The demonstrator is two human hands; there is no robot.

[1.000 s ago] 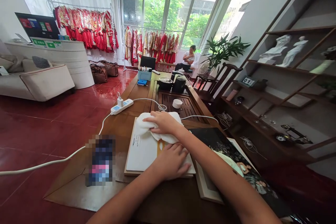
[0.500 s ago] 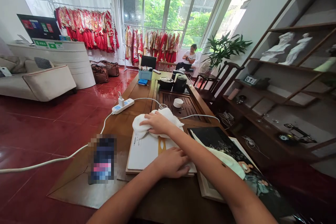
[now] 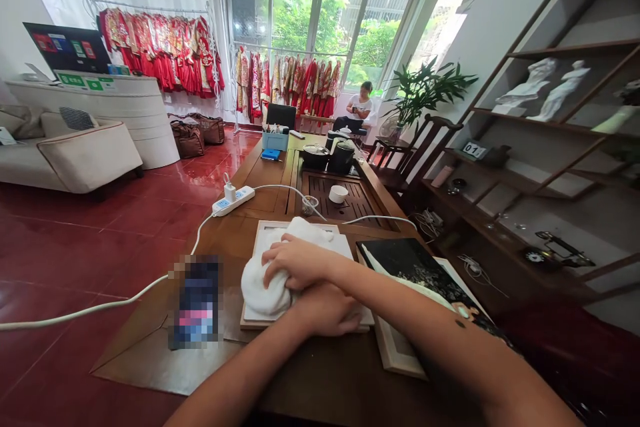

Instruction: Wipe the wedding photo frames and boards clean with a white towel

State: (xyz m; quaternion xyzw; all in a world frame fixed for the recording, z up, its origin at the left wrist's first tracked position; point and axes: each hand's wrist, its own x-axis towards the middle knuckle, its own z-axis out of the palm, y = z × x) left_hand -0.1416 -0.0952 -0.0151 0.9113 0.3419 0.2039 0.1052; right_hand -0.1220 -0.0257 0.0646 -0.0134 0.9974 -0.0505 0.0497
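My right hand (image 3: 293, 263) presses a bunched white towel (image 3: 265, 285) onto a white-faced picture frame (image 3: 265, 227) with pale wooden edges. Its fingers are bent into the cloth. Beneath the right forearm, my left hand (image 3: 333, 310) curls at the near right part of the same frame and holds it; some of its fingers are hidden. To the right, a dark picture (image 3: 400, 267) with a floral pattern lies partly under my right arm.
A blurred phone-like object (image 3: 195, 303) lies at the left table corner. Beyond the frame are a power strip (image 3: 233, 201), a white cup (image 3: 339, 194) on a tea tray and a black kettle (image 3: 343, 157). A seated person (image 3: 360, 107) is near the window.
My right hand has drawn the towel towards me and to the left across the frame. The frame's far edge now shows. My left hand stays at the near right part.
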